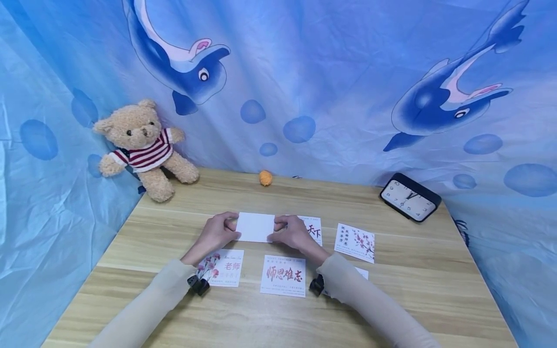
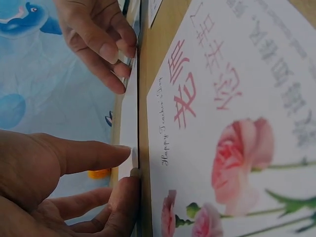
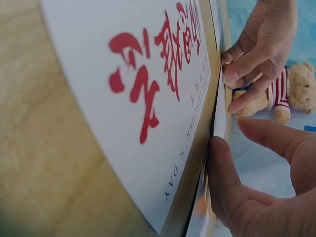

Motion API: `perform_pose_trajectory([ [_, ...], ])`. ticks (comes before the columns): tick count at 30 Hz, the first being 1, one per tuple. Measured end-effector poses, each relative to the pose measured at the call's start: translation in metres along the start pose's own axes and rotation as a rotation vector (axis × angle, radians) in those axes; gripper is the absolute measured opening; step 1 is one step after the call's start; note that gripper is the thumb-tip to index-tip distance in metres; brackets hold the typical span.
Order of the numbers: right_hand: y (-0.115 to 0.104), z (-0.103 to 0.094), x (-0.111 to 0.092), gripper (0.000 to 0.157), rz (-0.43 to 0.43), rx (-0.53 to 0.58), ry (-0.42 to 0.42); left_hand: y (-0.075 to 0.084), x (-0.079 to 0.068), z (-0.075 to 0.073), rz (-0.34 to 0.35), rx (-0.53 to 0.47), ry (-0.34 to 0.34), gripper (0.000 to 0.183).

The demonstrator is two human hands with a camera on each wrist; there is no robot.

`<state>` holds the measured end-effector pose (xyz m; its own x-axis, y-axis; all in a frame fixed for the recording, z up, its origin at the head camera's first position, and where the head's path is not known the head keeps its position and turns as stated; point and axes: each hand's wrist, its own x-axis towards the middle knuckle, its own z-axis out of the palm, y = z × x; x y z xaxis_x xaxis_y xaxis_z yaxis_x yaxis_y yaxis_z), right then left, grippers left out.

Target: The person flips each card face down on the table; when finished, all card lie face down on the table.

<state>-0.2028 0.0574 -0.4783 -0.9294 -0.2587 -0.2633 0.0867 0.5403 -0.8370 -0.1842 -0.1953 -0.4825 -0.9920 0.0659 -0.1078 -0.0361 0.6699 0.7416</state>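
Note:
A blank white card spans the space between the two hands, close over the table. My left hand pinches its left edge between thumb and fingers, and my right hand pinches the opposite edge. From the left wrist view the card appears nearly edge-on. Nearest the left wrist lies a card with pink carnations. A card with red brush lettering sits just below the held one. Behind the right hand, another red-lettered card is partly covered.
A blossom-branch card lies to the right; another card is mostly hidden by the right sleeve. Along the back stand a striped-shirt teddy bear, a small orange ball and a black clock, before a blue dolphin curtain.

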Motion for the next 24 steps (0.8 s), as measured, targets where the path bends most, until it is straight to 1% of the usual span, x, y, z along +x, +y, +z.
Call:
perform_pose_trajectory([
  [4, 0.001, -0.003, -0.003, 0.067, -0.002, 0.033, -0.005, -0.001, 0.0, 0.0, 0.011, 0.021, 0.014, 0.059],
  [7, -0.001, -0.008, -0.005, 0.065, 0.007, 0.064, 0.002, 0.001, 0.0, -0.001, 0.038, 0.057, 0.038, 0.055],
  [9, -0.002, -0.013, -0.006, 0.064, -0.001, 0.069, 0.015, 0.003, 0.001, -0.003, 0.058, 0.076, 0.05, 0.053],
  [12, -0.002, -0.021, -0.008, 0.061, -0.013, 0.046, 0.04, 0.008, 0.003, -0.004, 0.078, 0.091, 0.055, 0.053],
  [15, 0.0, -0.029, -0.012, 0.06, -0.004, 0.031, 0.054, 0.011, 0.004, -0.001, 0.086, 0.087, 0.057, 0.053],
  [17, 0.002, -0.033, -0.015, 0.059, 0.006, 0.032, 0.061, 0.014, 0.005, 0.001, 0.103, 0.078, 0.064, 0.052],
  [20, 0.005, -0.039, -0.018, 0.059, 0.009, 0.048, 0.068, 0.019, 0.007, 0.007, 0.142, 0.05, 0.077, 0.049],
  [24, 0.01, -0.047, -0.022, 0.06, 0.014, 0.038, 0.088, 0.029, 0.009, 0.012, 0.2, 0.012, 0.083, 0.046],
])
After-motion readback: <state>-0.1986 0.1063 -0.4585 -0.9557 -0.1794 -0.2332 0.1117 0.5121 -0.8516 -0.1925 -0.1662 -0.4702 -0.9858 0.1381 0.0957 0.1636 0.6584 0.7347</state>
